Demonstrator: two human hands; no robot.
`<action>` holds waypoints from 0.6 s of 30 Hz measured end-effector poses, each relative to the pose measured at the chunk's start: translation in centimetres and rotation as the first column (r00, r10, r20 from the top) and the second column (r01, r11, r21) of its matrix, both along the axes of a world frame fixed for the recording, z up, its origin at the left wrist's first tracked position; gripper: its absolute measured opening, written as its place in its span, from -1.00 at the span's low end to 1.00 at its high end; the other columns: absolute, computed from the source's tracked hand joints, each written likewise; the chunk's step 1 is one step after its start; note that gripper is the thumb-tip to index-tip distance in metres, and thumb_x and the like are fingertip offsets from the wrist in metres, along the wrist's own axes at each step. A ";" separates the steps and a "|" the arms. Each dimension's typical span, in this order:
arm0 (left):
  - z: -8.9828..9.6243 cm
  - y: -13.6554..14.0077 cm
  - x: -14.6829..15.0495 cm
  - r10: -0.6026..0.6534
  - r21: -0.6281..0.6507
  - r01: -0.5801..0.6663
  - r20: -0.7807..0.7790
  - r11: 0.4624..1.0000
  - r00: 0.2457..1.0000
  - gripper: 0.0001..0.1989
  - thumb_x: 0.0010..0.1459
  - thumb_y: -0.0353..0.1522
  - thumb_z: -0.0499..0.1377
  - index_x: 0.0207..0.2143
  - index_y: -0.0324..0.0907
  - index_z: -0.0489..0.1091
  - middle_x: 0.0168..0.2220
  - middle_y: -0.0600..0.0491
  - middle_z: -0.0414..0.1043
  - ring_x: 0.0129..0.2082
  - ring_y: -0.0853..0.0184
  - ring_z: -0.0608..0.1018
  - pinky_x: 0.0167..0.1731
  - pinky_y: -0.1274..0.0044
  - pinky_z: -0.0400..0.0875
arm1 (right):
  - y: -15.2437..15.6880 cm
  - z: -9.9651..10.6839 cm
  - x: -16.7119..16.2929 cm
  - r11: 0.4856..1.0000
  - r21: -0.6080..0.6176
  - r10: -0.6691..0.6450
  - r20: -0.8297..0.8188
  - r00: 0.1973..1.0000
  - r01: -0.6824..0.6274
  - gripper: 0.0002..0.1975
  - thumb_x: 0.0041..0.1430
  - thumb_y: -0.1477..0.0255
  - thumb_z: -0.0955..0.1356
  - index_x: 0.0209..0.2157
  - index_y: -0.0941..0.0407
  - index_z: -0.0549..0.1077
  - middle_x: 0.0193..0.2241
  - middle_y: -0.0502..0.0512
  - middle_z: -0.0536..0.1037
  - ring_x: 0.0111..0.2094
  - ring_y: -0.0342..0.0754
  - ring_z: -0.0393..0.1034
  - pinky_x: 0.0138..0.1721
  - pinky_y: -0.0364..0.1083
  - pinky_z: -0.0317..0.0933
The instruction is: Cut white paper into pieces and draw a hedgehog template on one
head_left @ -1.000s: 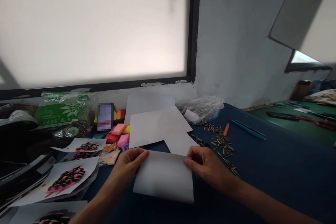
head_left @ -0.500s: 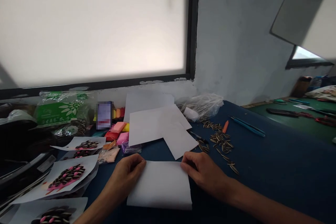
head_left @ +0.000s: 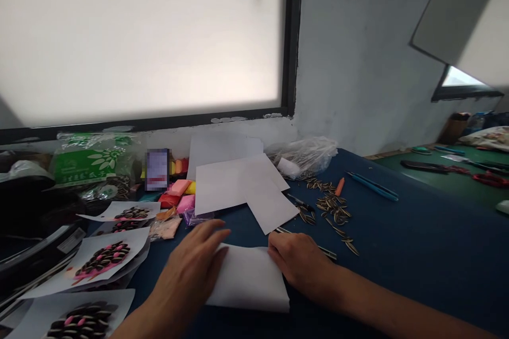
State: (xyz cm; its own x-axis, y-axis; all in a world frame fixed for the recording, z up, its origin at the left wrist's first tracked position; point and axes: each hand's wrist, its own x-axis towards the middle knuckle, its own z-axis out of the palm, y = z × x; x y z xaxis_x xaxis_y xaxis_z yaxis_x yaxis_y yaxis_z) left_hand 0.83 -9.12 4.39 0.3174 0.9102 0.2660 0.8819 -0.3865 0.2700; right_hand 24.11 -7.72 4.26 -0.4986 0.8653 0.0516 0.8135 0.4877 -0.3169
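Note:
A folded sheet of white paper [head_left: 249,280] lies on the blue tabletop in front of me, its folded end toward me. My right hand [head_left: 298,259] is closed on the far right corner of this sheet, fingers curled under the palm. Over the far left corner, my left hand [head_left: 199,259] has its fingers stretched out and the thumb resting along the paper's edge. From behind the right hand a thin silver tool [head_left: 329,252] pokes out, mostly hidden. Beyond both hands, loose white sheets [head_left: 226,183] overlap one another.
Striped sunflower seeds [head_left: 333,206], an orange crayon-like stick [head_left: 339,186] and blue tweezers [head_left: 374,187] lie to the right. Picture cards [head_left: 105,259] and colourful clay packets [head_left: 178,188] are on the left. A clear plastic bag [head_left: 314,154] sits by the wall.
My left hand has opened from its pinch, fingers now extended over the paper. The right hand has curled and moved slightly left and down, uncovering the silver tool behind it.

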 end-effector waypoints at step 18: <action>-2.3 -1.8 2.3 -0.302 -0.269 0.240 -0.216 0.933 0.928 -0.28 0.39 0.05 -0.17 0.37 -0.27 -0.05 0.35 -0.16 -0.23 0.34 -0.10 0.00 0.21 0.04 0.10 | -0.2 0.6 -0.2 1.000 0.011 -0.012 0.042 0.999 0.012 -0.81 0.35 0.52 0.23 -0.36 0.14 0.39 -0.38 0.12 0.59 -0.39 -0.01 0.48 -0.43 -0.11 0.01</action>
